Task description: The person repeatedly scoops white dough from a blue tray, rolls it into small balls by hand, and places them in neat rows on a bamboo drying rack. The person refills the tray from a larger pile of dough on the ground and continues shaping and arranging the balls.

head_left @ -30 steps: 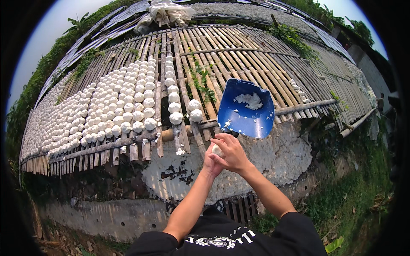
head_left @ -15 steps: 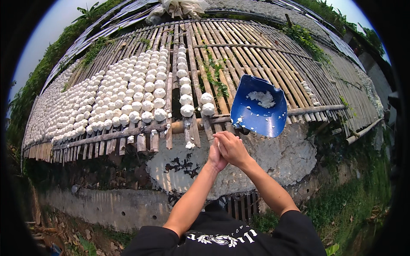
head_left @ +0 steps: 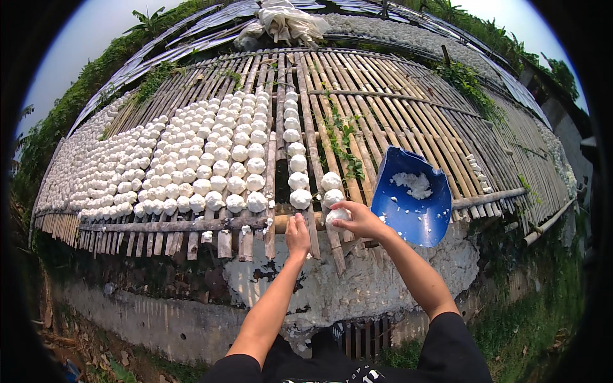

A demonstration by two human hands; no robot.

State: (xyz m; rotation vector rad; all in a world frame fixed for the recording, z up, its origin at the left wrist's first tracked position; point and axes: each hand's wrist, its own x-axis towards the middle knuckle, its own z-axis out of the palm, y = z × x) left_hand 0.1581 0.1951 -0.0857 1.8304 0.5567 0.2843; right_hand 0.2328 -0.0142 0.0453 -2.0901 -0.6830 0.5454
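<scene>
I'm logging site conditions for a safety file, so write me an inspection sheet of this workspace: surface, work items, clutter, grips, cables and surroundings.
Surface: bamboo rack, slats with gaps between them.
Work items: white balls in rows, mostly on the left; blue scoop at the front edge, white paste inside.
Clutter: white crumbs on slat ends; green vine among the slats.
Grips: right hand on a white ball at the front edge; left hand near the edge, no item visible in it.
Cables: nothing seen.
Surroundings: concrete wall below, grass at right, pale bundled sheet beyond the rack.
</scene>
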